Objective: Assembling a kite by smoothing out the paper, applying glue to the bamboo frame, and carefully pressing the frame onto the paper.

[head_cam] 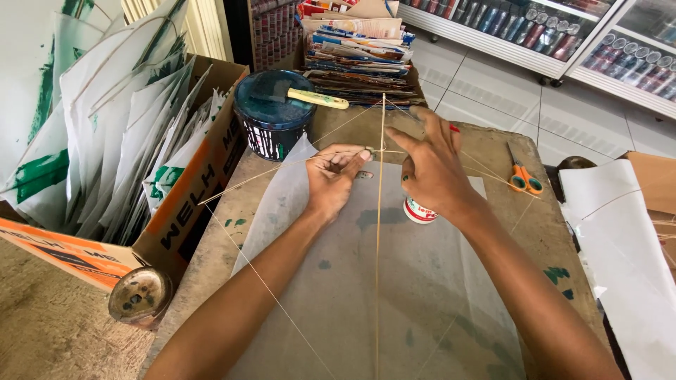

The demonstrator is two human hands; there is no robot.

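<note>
While the left hand pinches the crossed sticks over the paper, the right hand hovers beside it, fingers spread.

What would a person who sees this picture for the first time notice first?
At the centre, the left hand and right hand meet where thin bamboo sticks cross over a translucent white paper sheet on the worn wooden table. At left, a cardboard box holds white-and-green paper kites; orange-handled scissors lie at right.
</note>
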